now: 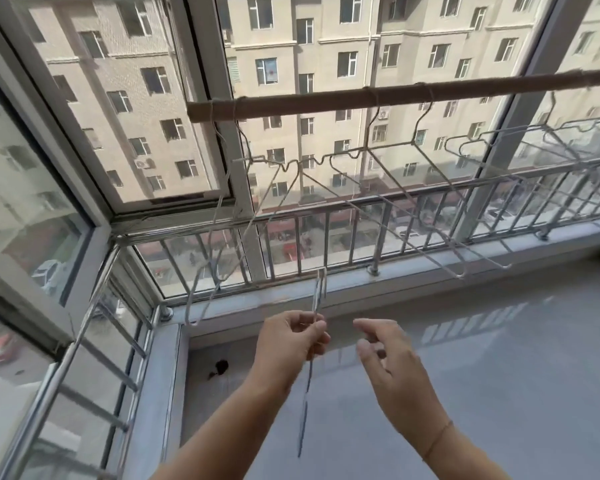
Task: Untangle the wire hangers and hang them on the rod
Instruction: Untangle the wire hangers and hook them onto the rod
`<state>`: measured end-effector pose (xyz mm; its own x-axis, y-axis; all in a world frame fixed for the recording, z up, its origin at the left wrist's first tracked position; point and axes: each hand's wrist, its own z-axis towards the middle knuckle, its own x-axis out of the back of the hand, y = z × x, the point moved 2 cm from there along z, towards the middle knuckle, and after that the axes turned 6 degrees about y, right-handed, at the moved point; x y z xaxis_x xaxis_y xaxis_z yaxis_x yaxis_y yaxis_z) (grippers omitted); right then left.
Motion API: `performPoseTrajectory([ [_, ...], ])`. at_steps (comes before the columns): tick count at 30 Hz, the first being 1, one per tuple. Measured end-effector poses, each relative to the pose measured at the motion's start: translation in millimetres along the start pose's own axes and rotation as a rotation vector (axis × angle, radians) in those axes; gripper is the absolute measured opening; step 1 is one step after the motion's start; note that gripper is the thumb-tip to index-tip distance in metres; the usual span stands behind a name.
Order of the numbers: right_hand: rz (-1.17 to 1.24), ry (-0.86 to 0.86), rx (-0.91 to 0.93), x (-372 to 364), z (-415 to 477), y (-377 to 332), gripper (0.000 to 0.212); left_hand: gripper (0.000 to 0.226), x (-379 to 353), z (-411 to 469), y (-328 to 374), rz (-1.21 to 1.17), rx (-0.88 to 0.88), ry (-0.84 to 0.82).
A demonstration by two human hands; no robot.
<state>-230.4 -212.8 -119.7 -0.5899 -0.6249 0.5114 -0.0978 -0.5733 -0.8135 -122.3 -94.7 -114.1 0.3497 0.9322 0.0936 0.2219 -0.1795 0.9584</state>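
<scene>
Left hand [291, 336] pinches a hanger [318, 289], seen edge-on above the sill [482, 341]. Right hand [385, 355], just beside it, is relaxed and holds nothing. The thin wire is likely light, springy and easily bent (best gripped near the hook). Overhead, the rod [361, 97] carries several hangers [392, 144]. Smooth grey sill; railing [430, 192]; windows [136, 98].

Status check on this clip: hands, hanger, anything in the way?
Left hand pinching one hanger, held below the rod. Right hand open, empty, close beside. Other hangers already on rod, overlapping. No other obstruction seen.
</scene>
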Motion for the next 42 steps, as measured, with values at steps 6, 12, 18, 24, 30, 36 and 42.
performPoseTrajectory([
  [6,-0.227,-0.127,0.118,8,22,7,0.049,0.011,12,-3,-11,0.225,-0.117,-0.094],
  [12,-0.363,-0.206,0.164,23,18,9,0.026,0.017,9,-7,3,0.258,-0.199,-0.14],
  [18,-0.11,-0.397,-0.102,56,3,12,0.014,0.009,-7,-7,19,0.296,-0.328,-0.152],
  [24,0.276,-0.274,-0.259,72,1,-2,0.021,0.039,-26,-12,47,0.324,-0.514,0.015],
  [30,0.209,-0.084,-0.108,60,25,-35,0.016,0.049,-33,-15,80,0.138,-0.471,0.132],
  [36,0.196,0.081,0.008,42,68,-65,0.018,0.043,-37,1,121,-0.157,-0.329,-0.014],
  [42,0.229,0.129,0.091,28,117,-87,0.022,0.022,-31,29,157,-0.276,-0.327,0.034],
])
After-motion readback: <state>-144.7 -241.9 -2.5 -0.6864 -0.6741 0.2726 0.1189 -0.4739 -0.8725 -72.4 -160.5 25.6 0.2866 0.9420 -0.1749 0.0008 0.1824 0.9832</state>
